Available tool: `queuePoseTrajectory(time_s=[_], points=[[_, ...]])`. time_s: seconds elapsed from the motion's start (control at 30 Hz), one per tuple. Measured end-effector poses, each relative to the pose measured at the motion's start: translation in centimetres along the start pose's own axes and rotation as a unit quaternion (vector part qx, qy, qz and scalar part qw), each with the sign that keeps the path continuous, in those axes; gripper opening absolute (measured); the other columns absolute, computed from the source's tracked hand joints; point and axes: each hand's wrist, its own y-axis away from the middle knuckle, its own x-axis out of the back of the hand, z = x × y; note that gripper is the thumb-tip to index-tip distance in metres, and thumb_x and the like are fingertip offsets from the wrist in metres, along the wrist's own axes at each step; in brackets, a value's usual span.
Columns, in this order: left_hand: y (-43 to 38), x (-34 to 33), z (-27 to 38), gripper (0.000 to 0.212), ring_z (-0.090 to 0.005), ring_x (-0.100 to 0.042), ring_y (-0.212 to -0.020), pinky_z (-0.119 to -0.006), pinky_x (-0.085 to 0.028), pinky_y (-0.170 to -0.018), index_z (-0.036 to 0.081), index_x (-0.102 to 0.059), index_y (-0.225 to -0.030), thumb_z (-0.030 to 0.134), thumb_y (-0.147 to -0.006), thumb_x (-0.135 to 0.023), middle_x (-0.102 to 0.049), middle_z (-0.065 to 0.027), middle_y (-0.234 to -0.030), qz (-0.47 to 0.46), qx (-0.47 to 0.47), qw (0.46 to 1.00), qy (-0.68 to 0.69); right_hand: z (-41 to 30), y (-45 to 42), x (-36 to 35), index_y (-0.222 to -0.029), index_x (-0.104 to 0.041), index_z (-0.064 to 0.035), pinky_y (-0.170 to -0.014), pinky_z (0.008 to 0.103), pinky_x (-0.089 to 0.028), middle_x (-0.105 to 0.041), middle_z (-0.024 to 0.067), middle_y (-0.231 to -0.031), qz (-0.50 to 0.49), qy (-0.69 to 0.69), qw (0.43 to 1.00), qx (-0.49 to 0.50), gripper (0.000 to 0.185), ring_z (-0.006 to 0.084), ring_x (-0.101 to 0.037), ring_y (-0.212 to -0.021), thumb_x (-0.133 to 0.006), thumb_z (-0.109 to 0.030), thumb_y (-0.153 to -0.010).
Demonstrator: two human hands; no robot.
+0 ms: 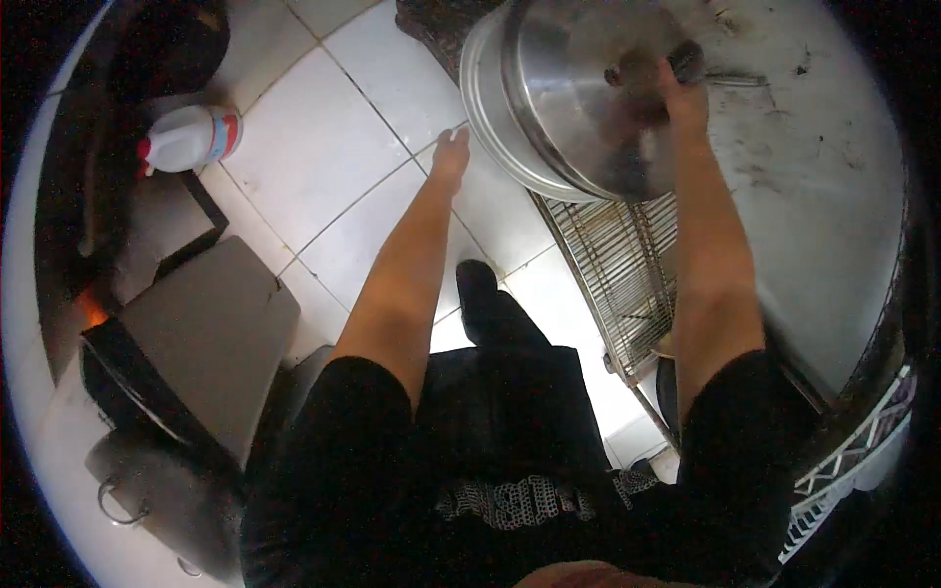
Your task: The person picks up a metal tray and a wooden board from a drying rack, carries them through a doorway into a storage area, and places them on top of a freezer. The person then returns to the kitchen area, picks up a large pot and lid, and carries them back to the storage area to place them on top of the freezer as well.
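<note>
A metal lid [566, 95] with a polished, domed face lies over a large aluminium pot [489, 110]. It sits off to the right, so the pot's left rim shows beyond it. My right hand [685, 95] grips the lid's dark knob [688, 62]. Left of the pot, my left hand [451, 156] is held over the tiled floor with thumb and finger close together. A small pale spot shows between those fingertips; whether it is an object or floor tile I cannot tell. Some space separates this hand from the pot's rim.
A steel worktop [816, 220] runs along the right, above a wire rack shelf [614, 257]. On the left are a white jug with a red cap [184, 140], a grey panel [206, 338] and an orange glow like a flame [92, 309]. White tiles [316, 147] cover the floor.
</note>
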Motion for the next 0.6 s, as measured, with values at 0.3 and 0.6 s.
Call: queuePoseTrajectory(time_s=[0.3,0.6], points=[[-1.9,-3.1,0.9,0.058,-0.0282,-0.044,-0.109,-0.045,-0.037,-0.089,0.004,-0.033,-0.127,0.045,-0.087,-0.041,-0.041,-0.0152,-0.124,-0.098,-0.047,0.968,0.225,3.2,-4.4,-0.8,-0.099,-0.059,0.0037,-0.071,0.0378,-0.044,-0.062,0.0197,-0.090,-0.025,0.089,0.993,-0.068,0.064,0.0294,-0.059,-0.082,-0.046,-0.055,-0.078],[7.8,-7.7,7.8,0.032,-0.0154,-0.048,-0.080,-0.031,-0.041,-0.071,0.004,-0.047,-0.105,0.031,-0.088,-0.049,-0.052,-0.0060,-0.090,-0.013,-0.065,0.917,0.394,13.0,7.9,13.0,-0.100,-0.052,-0.0030,-0.049,0.0351,-0.046,-0.056,0.0140,-0.078,0.091,-0.447,0.805,-0.381,0.031,0.0218,-0.051,-0.054,-0.047,-0.029,-0.085]])
